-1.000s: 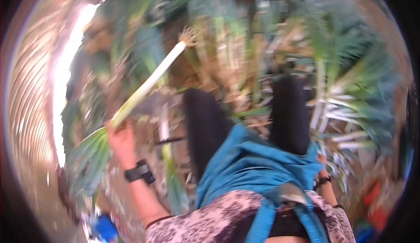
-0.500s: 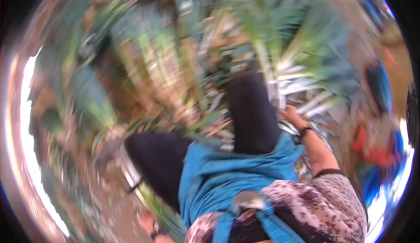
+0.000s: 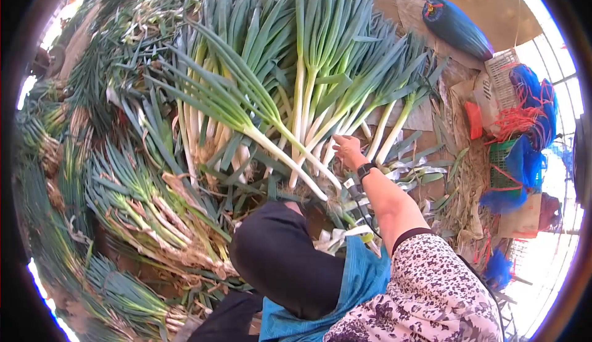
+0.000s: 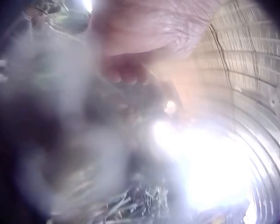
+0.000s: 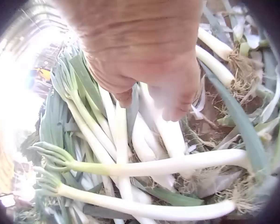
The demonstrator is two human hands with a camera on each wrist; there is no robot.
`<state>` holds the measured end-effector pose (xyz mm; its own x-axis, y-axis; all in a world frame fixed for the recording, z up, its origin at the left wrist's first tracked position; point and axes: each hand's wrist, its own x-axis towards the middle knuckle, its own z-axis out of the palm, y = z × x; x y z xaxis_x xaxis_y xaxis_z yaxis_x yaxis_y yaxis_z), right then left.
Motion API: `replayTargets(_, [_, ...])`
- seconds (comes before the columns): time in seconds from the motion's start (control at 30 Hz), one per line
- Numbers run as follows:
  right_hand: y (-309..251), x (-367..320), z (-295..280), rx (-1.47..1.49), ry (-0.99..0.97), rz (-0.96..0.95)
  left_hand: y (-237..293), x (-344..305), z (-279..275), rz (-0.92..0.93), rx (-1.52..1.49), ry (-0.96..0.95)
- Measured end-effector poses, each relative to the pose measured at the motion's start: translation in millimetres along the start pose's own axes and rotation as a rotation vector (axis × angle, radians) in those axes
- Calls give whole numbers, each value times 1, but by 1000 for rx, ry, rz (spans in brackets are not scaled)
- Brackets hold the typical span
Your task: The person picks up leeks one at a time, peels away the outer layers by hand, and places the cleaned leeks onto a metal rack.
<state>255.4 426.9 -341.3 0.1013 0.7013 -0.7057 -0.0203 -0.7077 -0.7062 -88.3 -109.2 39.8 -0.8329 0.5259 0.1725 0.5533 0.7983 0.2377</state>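
Peeled leeks with white stems (image 3: 288, 160) and green tops lie fanned out beyond the knees; two cross over the others at an angle. My right hand (image 3: 348, 151) reaches over the white stems from the right. In the right wrist view this hand (image 5: 144, 56) hangs over the pale stems (image 5: 172, 140), thumb and fingers apart, with stems below and between them; contact is unclear. The left hand is outside the head view; in the left wrist view it (image 4: 151, 32) shows at the top, fingers loosely bent, no object visible in it, with much blur.
Unpeeled leeks with dry roots (image 3: 166, 225) lie in heaps at the left. Stripped leaves and scraps (image 3: 425, 172) cover the ground at the right. Farther right are a wrapped blue-green bundle (image 3: 459, 28), a white crate (image 3: 502, 71), a green crate (image 3: 502, 163) and blue netting (image 3: 502, 200).
The head view has swung right. The left hand, holding a leek a second ago, has left the head view. The right hand has moved from beside the right knee onto the leeks.
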Motion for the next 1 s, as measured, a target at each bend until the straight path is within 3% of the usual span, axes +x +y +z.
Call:
replayTargets(0.03, [-8, 3, 9, 133, 3, 7, 17, 9, 15, 100, -13, -62])
replayTargets(0.07, [-15, 12, 14, 213, -33, 8, 80, 16, 25, -97, -85, -67])
replayTargets(0.1, [-22, 22, 23, 205, 82, 20, 78, 17, 45, -77, -146, -40])
replayTargets(0.17, [-24, 46, 27, 307, 99, 97, 97, 19, 62, -98, -6, -169])
replayTargets(0.23, [-33, 49, 34, 281, 193, 136, 97, 19, 80, -65, -107, -207])
replayTargets(0.3, [-41, 48, 42, 45, 109, -29, 101, 21, 93, -106, -116, -277])
replayTargets(0.33, [-15, 84, 50, -16, 206, -292, 108, 23, 100, -256, -295, -268])
replayTargets(0.37, [-33, 58, 55, -189, 246, -368, 116, 25, 105, -409, -472, -260])
replayTargets(0.4, [-44, 40, 57, -136, 198, -409, 129, 29, 108, -477, -489, -274])
replayTargets(0.5, [-45, 21, 70, -65, 140, -576, 135, 32, 127, -501, -488, -325])
replayTargets(0.53, [-52, 5, 73, -212, 216, -636, 137, 32, 134, -493, -480, -339])
replayTargets(0.57, [-52, 10, 77, -281, 117, -597, 140, 32, 141, -427, -454, -362])
replayTargets(0.63, [-46, 9, 78, 57, -11, -399, 143, 31, 153, -298, -409, -390])
replayTargets(0.67, [-48, 15, 75, 190, -3, -259, 142, 29, 160, -420, -599, -421])
replayTargets(0.7, [-53, 22, 69, 320, 1, -115, 147, 28, 160, -419, -600, -413])
replayTargets(0.73, [-57, 30, 65, 262, 86, -113, 154, 27, 159, -285, -516, -443])
replayTargets(0.77, [-56, 39, 64, 238, 167, -232, 157, 26, 157, -154, -427, -472])
replayTargets(0.83, [-59, 55, 58, -81, 308, -283, 152, 18, 160, -223, -416, -488])
replayTargets(0.9, [-55, 59, 49, 131, 280, -214, 150, 11, 161, -171, -341, -488])
replayTargets(0.97, [-45, 64, 40, 229, 311, -281, 144, 6, 163, -220, -397, -510])
replayTargets(1.0, [-45, 63, 29, 67, 373, -275, 146, 5, 163, -80, -330, -518])
